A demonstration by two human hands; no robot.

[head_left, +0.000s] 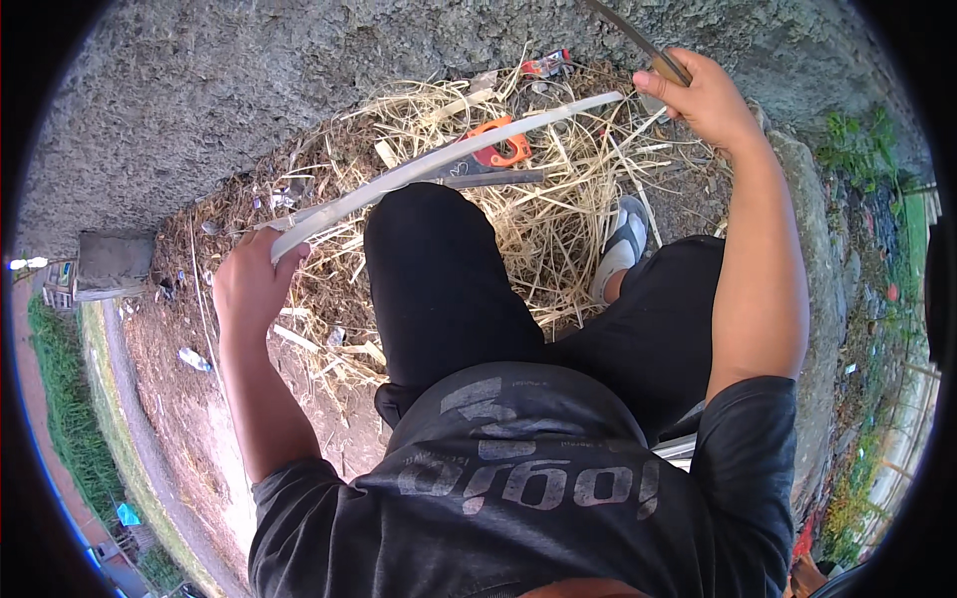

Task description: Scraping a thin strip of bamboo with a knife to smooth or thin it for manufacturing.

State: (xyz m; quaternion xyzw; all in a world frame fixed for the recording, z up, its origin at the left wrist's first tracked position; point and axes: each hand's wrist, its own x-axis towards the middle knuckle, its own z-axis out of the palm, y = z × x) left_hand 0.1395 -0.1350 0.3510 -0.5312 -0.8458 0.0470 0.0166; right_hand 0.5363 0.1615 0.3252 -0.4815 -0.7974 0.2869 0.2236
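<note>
My left hand is closed round the near end of a long pale bamboo strip. The strip slants up to the right, passes just beyond my knee in the picture, and its far end is free. Up at the right, my right hand grips a knife by its wooden handle, thumb along it. The dark blade points up and left, apart from the strip. Partly behind the strip, a saw with an orange handle lies on the ground.
Straw-coloured shavings cover the ground around my legs. A rough grey wall rises beyond, with a small red packet at its foot. A grey block stands at the left. A sandalled foot rests among the shavings.
</note>
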